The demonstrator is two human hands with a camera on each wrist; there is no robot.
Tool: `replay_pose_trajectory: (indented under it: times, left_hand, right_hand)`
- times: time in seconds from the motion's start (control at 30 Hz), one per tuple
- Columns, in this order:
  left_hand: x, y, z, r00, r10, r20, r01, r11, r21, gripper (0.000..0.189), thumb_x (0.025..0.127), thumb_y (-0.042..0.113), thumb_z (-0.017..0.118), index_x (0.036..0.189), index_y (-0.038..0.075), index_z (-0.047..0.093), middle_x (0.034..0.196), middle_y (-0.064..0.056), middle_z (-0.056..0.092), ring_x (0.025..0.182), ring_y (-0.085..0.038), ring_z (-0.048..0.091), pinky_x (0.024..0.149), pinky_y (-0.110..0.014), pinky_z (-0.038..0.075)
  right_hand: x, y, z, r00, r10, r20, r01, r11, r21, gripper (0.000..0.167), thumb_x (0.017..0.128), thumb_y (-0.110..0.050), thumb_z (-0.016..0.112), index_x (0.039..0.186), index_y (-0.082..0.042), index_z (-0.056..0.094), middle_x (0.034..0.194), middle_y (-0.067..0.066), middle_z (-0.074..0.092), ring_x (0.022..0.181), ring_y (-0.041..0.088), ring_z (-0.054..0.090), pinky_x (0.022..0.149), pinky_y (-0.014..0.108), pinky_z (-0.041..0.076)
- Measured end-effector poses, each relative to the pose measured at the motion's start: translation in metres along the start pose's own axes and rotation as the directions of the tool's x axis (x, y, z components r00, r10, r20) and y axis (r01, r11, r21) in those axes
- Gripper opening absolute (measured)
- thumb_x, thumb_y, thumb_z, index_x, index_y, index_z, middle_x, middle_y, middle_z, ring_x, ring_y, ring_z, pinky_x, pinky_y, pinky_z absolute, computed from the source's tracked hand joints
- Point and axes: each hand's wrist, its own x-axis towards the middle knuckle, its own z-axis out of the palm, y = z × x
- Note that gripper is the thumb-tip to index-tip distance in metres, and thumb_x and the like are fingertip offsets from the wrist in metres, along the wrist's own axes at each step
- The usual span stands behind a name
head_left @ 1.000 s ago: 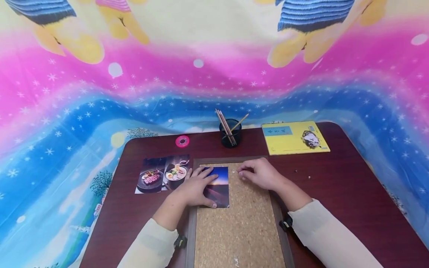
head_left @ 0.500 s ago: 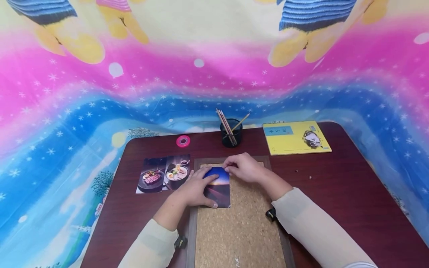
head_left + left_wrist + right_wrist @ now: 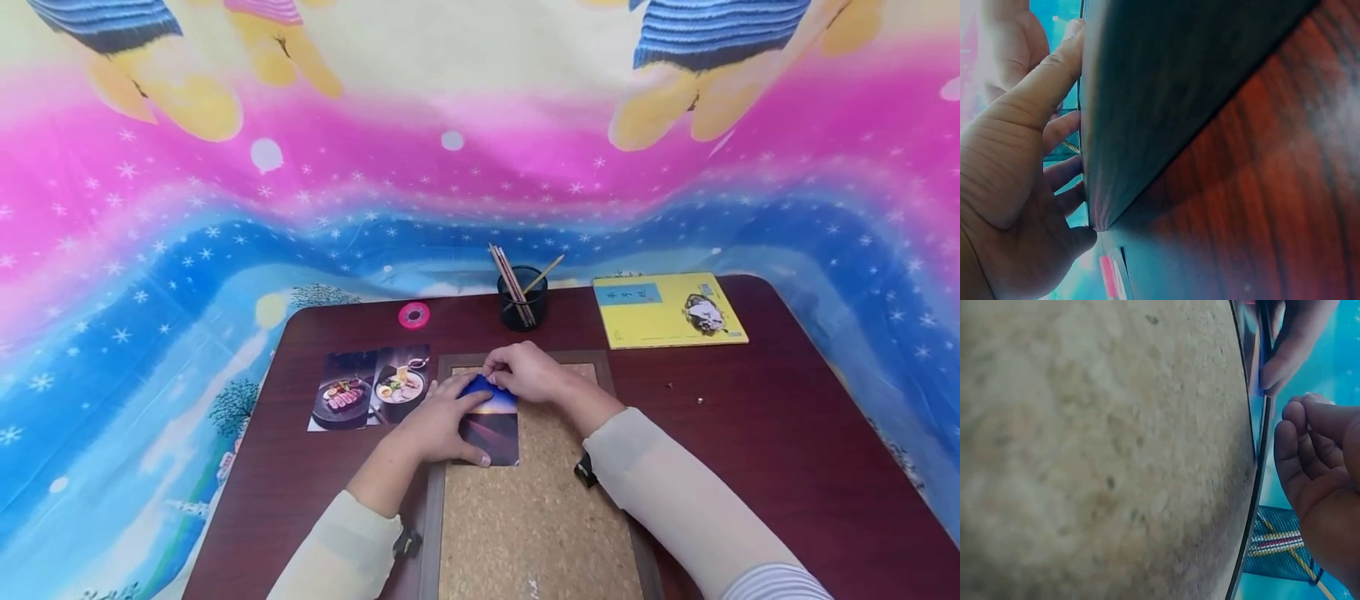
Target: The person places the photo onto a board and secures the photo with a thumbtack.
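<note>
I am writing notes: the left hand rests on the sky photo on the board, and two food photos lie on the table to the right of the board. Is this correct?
One thing is wrong: the two food photos lie on the table to the left of the board, as the head view shows. The left hand does rest on the sky photo.

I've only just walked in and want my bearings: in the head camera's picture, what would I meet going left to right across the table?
plate photo → bowl photo → left hand → blue photo → right hand → yellow book
</note>
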Motion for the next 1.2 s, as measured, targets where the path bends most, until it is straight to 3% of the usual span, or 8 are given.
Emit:
replay_pose_trajectory:
  times: [0.27,0.53,0.83,1.2]
  left_hand:
    - [-0.001,0.0,0.001,1.0,-0.007,-0.006,0.007,1.0,0.005,0.106,0.068,0.07,0.086,0.158,0.033,0.045,0.173,-0.001,0.019,0.159,-0.029,0.015,0.126,-0.058,0.011]
    - [0.0,0.001,0.001,1.0,-0.017,-0.006,0.017,1.0,0.013,0.108,0.068,0.071,0.085,0.159,0.034,0.043,0.173,-0.004,0.019,0.158,-0.032,0.016,0.125,-0.059,0.012]
    - [0.001,0.0,0.003,1.0,0.002,-0.013,-0.002,1.0,0.011,0.107,0.068,0.07,0.086,0.159,0.032,0.044,0.173,-0.003,0.018,0.159,-0.029,0.014,0.126,-0.058,0.009]
    - [0.0,-0.005,0.006,1.0,0.002,-0.008,-0.002,1.0,0.016,0.108,0.069,0.075,0.082,0.16,0.035,0.041,0.173,-0.002,0.016,0.16,-0.027,0.012,0.127,-0.055,0.007]
  right_hand:
    - [0.01,0.004,0.005,1.0,-0.02,0.011,0.02,0.998,-0.063,0.01,0.099,-0.015,0.07,0.1,-0.021,0.079,0.093,-0.014,0.073,0.09,0.007,0.067,0.086,0.032,0.055]
    - [0.017,0.003,0.007,0.999,0.019,0.033,-0.017,0.997,-0.071,0.012,0.1,-0.013,0.068,0.099,-0.019,0.078,0.094,-0.01,0.073,0.091,0.009,0.066,0.088,0.034,0.055]
    - [0.026,0.001,0.005,0.99,0.07,0.119,-0.058,0.993,-0.098,0.014,0.101,-0.015,0.066,0.099,-0.021,0.078,0.096,-0.011,0.073,0.093,0.008,0.066,0.092,0.034,0.055]
    - [0.031,-0.003,0.006,0.983,0.12,0.139,-0.103,0.986,-0.128,0.014,0.1,-0.016,0.067,0.097,-0.021,0.079,0.095,-0.012,0.074,0.094,0.01,0.067,0.095,0.036,0.055]
